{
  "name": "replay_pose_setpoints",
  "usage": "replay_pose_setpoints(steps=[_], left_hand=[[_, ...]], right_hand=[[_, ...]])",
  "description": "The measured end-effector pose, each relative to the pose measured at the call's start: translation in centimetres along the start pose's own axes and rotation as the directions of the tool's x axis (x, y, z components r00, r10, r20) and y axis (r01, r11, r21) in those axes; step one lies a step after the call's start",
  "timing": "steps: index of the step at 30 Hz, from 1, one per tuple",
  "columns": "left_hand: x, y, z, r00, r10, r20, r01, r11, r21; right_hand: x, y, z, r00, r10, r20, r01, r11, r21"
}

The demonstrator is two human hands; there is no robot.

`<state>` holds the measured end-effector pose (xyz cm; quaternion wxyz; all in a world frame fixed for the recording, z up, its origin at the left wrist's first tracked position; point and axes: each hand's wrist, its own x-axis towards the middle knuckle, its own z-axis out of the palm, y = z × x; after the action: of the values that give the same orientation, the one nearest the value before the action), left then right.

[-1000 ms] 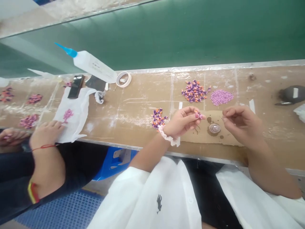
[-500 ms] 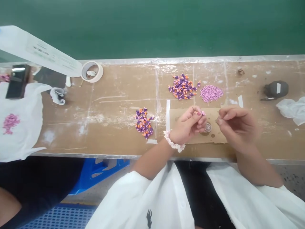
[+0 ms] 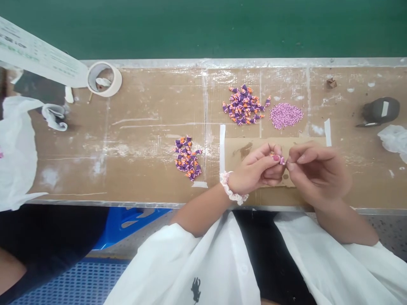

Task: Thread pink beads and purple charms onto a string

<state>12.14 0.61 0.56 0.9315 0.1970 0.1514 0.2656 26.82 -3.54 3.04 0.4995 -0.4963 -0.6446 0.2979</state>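
Observation:
My left hand (image 3: pixel 258 170), with a pale scrunchie at the wrist, is closed in a pinch on a small figurine (image 3: pixel 282 160). Only its pink end and a bit of orange show past the thumb; the fingers cover the remainder. Fingertips of my right hand (image 3: pixel 318 173) are pinched together right against that pink end, and whatever they hold is too small to make out. Both hands are above a brown cardboard sheet (image 3: pixel 235 148) taped to the table. Beyond them lie a pile of purple and orange figurines (image 3: pixel 244 106) and a heap of tiny pink-purple pieces (image 3: pixel 286 115).
A second group of figurines (image 3: pixel 187 159) lies left of my hands. Farther left are a tape roll (image 3: pixel 116 80), a white box (image 3: pixel 41 55) and a white plastic bag (image 3: pixel 19 161). A dark rounded object (image 3: pixel 381 111) sits at right. Someone's dark-clothed leg (image 3: pixel 51 237) shows lower left.
My right hand has come left, closing the gap to the figurine in my left hand. The whole view has shifted slightly, with the table's far edge now higher in the picture.

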Motion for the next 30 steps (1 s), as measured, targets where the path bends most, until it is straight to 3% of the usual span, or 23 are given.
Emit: replay_pose_setpoints(steps=[9,19,30], left_hand=[[0.0,-0.1,-0.1,1.0,0.025,0.013,-0.026,0.999,0.034],[-0.1,-0.6,-0.9,0.98,0.161,0.114,-0.178,0.971,0.158],[0.2,-0.5,-1.4,0.984,0.117,0.131,-0.144,0.966,0.214]], right_hand=[[0.5,0.7,-0.3,0.988,-0.144,0.054,0.146,0.988,-0.048],[0.1,0.2,-0.4,0.996,-0.064,0.059,0.067,0.996,-0.054],[0.3,0.0,-0.5,0.992,-0.039,0.121,0.043,0.998,-0.034]])
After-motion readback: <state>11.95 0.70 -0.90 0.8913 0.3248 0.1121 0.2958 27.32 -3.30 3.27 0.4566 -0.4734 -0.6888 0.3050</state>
